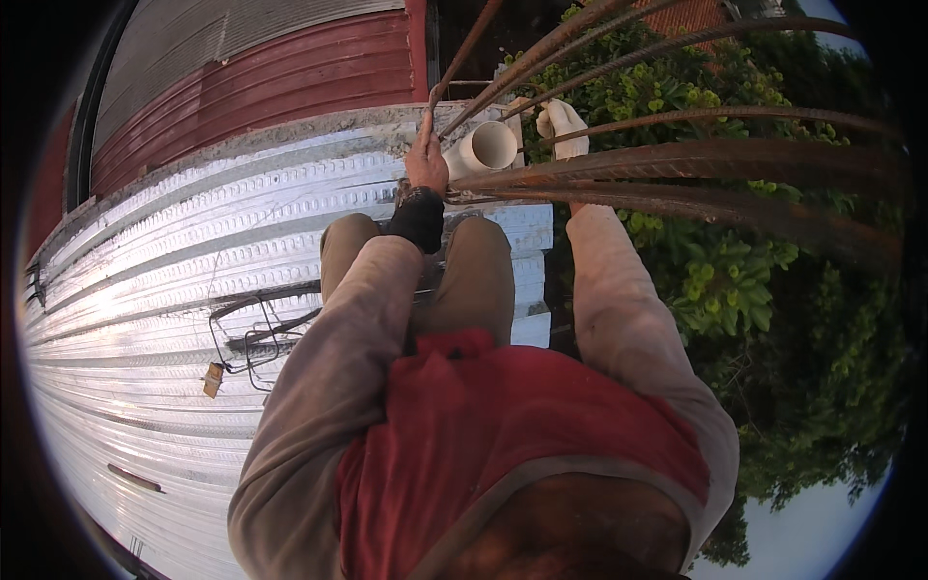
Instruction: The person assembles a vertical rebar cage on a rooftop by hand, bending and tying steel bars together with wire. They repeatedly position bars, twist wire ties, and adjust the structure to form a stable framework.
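Observation:
Near the deck's far edge, my bare left hand (425,162) is at the foot of a rusty rebar (466,48), with its fingers pointing up along the bar; they look closed against it. A dark band covers that wrist. Just right of it stands a pale plastic pipe (489,145), its round mouth open upward and tilted. Beyond the pipe, my right hand (565,128) wears a whitish glove. Its fingers are curled by the outer edge, close to the rebars; what they hold, if anything, is hidden. Both arms reach forward.
Several thick rebars (677,164) fan out to the right over the edge, beside green trees (725,290). Ribbed metal decking (193,213) lies under me. Bent wire stirrups (253,333) lie at left. A dark red metal wall (261,97) stands beyond the concrete edge.

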Demonstrator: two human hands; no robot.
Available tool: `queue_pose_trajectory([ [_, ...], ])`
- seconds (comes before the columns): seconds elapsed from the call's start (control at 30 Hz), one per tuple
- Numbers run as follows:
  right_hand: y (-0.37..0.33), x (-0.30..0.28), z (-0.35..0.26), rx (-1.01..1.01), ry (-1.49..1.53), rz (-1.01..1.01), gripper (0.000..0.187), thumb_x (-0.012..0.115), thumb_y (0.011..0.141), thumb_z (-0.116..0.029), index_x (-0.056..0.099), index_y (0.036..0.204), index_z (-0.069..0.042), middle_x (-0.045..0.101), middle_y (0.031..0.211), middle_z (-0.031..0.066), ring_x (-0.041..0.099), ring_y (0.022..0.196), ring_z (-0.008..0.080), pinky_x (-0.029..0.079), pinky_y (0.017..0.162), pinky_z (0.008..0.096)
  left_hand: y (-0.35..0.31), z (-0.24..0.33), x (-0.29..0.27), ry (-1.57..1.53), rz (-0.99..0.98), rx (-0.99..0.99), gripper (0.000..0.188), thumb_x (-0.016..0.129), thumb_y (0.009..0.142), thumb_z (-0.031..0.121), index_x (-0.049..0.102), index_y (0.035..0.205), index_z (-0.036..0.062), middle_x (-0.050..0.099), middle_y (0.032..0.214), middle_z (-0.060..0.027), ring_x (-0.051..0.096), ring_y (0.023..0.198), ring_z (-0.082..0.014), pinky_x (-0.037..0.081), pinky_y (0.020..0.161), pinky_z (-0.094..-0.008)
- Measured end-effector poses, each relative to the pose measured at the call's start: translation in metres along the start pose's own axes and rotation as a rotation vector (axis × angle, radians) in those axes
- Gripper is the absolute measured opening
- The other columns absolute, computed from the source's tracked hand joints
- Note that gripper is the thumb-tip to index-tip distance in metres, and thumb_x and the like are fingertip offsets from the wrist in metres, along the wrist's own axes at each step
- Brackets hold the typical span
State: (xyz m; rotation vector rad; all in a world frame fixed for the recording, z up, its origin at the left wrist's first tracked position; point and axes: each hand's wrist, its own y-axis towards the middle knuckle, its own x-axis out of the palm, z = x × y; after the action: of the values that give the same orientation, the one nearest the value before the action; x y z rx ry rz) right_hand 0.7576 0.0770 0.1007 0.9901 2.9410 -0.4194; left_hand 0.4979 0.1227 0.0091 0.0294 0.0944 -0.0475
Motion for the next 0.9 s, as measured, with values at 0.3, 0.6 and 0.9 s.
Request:
queue_pose_trajectory([
  [0.3, 0.001, -0.006, 0.021, 0.001, -0.003, 0.067, 0.029, 0.068, 0.105, -0.023, 0.074, 0.112, 0.005, 0.065, 0.077, 0.0008, 0.057, 0.069, 0.0127, 0.049, 0.07, 0.0319, -0.012, 0.024, -0.005, -0.135, -0.046, -0.171, 0.046, 0.054, 0.111, 0.008, 0.061, 0.156, 0.0126, 0.069, 0.145, -0.0223, 0.068, 0.132, -0.026, 0.05, 0.111, -0.0356],
  [0.6, 0.014, -0.002, 0.036, 0.072, 0.062, 0.049, 0.027, 0.069, 0.103, -0.027, 0.076, 0.103, -0.001, 0.065, 0.076, -0.0015, 0.059, 0.069, 0.0107, 0.046, 0.068, 0.0296, 0.001, 0.023, 0.001, -0.046, 0.012, -0.028, 0.044, 0.055, 0.11, 0.009, 0.063, 0.154, 0.0126, 0.072, 0.138, -0.0232, 0.07, 0.127, -0.0319, 0.052, 0.108, -0.0387],
  [0.9, 0.013, 0.004, 0.046, 0.085, 0.179, 0.063, 0.027, 0.063, 0.106, -0.025, 0.073, 0.103, 0.0, 0.063, 0.078, -0.0001, 0.057, 0.069, 0.0104, 0.046, 0.066, 0.0282, -0.008, -0.023, 0.011, -0.069, 0.022, -0.038, 0.048, 0.052, 0.112, 0.011, 0.057, 0.159, 0.019, 0.073, 0.134, -0.0206, 0.073, 0.114, -0.0332, 0.054, 0.099, -0.0404],
])
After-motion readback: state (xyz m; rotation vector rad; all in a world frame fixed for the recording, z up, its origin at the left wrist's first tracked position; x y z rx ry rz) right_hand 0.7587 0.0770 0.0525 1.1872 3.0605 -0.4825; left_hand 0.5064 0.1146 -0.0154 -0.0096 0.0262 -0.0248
